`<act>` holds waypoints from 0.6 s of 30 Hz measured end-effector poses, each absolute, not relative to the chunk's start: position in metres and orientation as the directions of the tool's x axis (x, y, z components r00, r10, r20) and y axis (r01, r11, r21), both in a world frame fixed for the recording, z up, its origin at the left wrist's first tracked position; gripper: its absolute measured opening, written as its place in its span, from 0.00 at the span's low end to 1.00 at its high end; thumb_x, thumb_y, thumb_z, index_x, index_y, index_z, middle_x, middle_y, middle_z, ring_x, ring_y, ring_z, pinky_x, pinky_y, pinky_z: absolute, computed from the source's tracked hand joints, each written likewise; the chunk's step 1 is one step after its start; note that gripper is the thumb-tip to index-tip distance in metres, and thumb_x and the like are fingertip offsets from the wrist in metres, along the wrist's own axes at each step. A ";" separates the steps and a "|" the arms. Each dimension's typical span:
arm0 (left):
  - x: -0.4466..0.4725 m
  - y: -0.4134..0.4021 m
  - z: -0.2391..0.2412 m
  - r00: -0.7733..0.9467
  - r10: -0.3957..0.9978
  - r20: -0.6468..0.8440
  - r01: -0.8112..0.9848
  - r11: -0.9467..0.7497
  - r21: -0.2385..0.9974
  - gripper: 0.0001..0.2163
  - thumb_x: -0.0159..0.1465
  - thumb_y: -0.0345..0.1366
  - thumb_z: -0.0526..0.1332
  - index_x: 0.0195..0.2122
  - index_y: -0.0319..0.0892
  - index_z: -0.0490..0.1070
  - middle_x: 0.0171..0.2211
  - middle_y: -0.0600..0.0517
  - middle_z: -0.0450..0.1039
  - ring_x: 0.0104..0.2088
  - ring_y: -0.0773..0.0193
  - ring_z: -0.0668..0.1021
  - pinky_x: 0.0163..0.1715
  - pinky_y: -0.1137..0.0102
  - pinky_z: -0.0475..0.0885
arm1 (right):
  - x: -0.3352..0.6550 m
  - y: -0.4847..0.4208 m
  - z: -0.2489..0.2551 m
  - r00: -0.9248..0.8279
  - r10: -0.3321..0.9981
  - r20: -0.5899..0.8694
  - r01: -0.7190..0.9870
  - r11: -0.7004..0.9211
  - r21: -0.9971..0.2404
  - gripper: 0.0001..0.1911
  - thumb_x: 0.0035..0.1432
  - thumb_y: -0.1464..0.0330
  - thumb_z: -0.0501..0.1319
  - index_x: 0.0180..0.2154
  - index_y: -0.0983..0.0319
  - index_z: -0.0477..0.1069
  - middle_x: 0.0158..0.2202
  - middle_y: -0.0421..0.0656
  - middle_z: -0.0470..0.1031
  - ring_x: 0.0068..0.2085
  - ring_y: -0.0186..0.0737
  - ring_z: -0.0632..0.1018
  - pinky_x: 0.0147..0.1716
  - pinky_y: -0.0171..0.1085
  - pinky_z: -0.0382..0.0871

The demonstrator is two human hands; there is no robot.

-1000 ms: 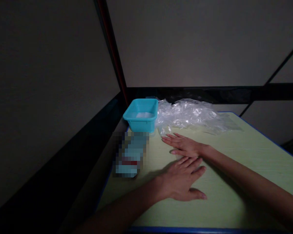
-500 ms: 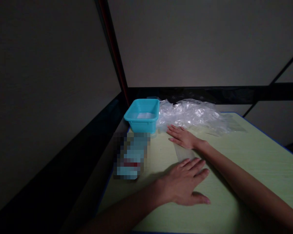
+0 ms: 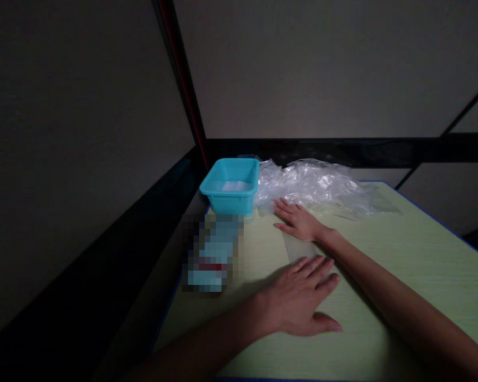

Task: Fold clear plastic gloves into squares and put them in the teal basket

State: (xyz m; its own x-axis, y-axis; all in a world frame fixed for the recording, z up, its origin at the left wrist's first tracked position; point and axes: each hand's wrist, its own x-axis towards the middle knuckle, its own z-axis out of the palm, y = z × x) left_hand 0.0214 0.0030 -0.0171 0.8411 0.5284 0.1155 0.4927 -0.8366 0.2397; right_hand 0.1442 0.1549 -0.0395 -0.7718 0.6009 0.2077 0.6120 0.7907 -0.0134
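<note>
Left hand (image 3: 302, 300) open, palm flat on the near end of a clear bag (image 3: 297, 247) lying on the green table (image 3: 406, 254). Right hand (image 3: 299, 223) open, flat on its far end. Behind: crumpled plastic pile (image 3: 314, 183), teal tub (image 3: 231, 187) at its left.

At the far left corner of the pale green, blue-edged bench (image 3: 402, 254), a teal tub (image 3: 229, 204) with something pale inside. Just in front of it, a blurred-out bluish item (image 3: 212, 253) with a red band, near the left edge. Behind, a black rail (image 3: 342, 149) and a slanted red-edged pole (image 3: 182, 85) against a plain wall.
</note>
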 end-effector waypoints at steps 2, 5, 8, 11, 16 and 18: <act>0.021 0.003 -0.017 0.845 0.524 0.111 0.488 -0.839 0.241 0.32 0.63 0.52 0.48 0.60 0.34 0.48 0.64 0.41 0.40 0.63 0.55 0.45 0.59 0.63 0.43 | 0.145 0.155 -0.040 -0.771 0.602 0.208 0.613 0.790 -0.016 0.29 0.62 0.56 0.45 0.60 0.65 0.51 0.63 0.51 0.45 0.62 0.53 0.50 0.53 0.55 0.53; 0.022 0.003 -0.017 0.846 0.522 0.109 0.487 -0.840 0.241 0.31 0.63 0.52 0.48 0.60 0.33 0.47 0.64 0.42 0.41 0.63 0.56 0.44 0.59 0.63 0.42 | 0.145 0.156 -0.040 -0.768 0.603 0.214 0.613 0.790 -0.026 0.29 0.62 0.57 0.45 0.59 0.65 0.52 0.63 0.52 0.46 0.62 0.52 0.49 0.53 0.54 0.54; 0.022 0.004 -0.018 0.848 0.520 0.103 0.487 -0.841 0.236 0.31 0.63 0.52 0.47 0.60 0.33 0.47 0.64 0.43 0.41 0.63 0.57 0.45 0.59 0.64 0.43 | 0.145 0.156 -0.040 -0.767 0.597 0.235 0.607 0.794 -0.035 0.28 0.62 0.57 0.46 0.59 0.65 0.53 0.63 0.52 0.46 0.62 0.53 0.50 0.53 0.54 0.54; 0.022 0.004 -0.018 0.854 0.511 0.096 0.482 -0.847 0.225 0.31 0.63 0.52 0.46 0.60 0.32 0.47 0.64 0.43 0.42 0.63 0.58 0.46 0.59 0.65 0.43 | 0.145 0.158 -0.039 -0.765 0.582 0.274 0.596 0.802 -0.039 0.28 0.61 0.58 0.47 0.58 0.67 0.54 0.62 0.54 0.47 0.62 0.54 0.50 0.53 0.54 0.55; 0.023 0.004 -0.017 0.857 0.509 0.085 0.487 -0.852 0.190 0.31 0.64 0.52 0.46 0.60 0.32 0.47 0.63 0.43 0.42 0.63 0.58 0.46 0.60 0.65 0.43 | 0.145 0.158 -0.038 -0.758 0.558 0.338 0.578 0.815 -0.049 0.28 0.60 0.59 0.51 0.57 0.68 0.57 0.62 0.55 0.50 0.62 0.53 0.50 0.55 0.51 0.55; 0.023 0.004 -0.018 0.858 0.509 0.077 0.489 -0.853 0.184 0.31 0.64 0.52 0.45 0.60 0.33 0.47 0.63 0.44 0.42 0.63 0.59 0.46 0.60 0.65 0.44 | 0.145 0.158 -0.039 -0.754 0.556 0.349 0.574 0.816 -0.060 0.27 0.60 0.59 0.51 0.57 0.67 0.57 0.62 0.54 0.50 0.62 0.53 0.50 0.55 0.51 0.54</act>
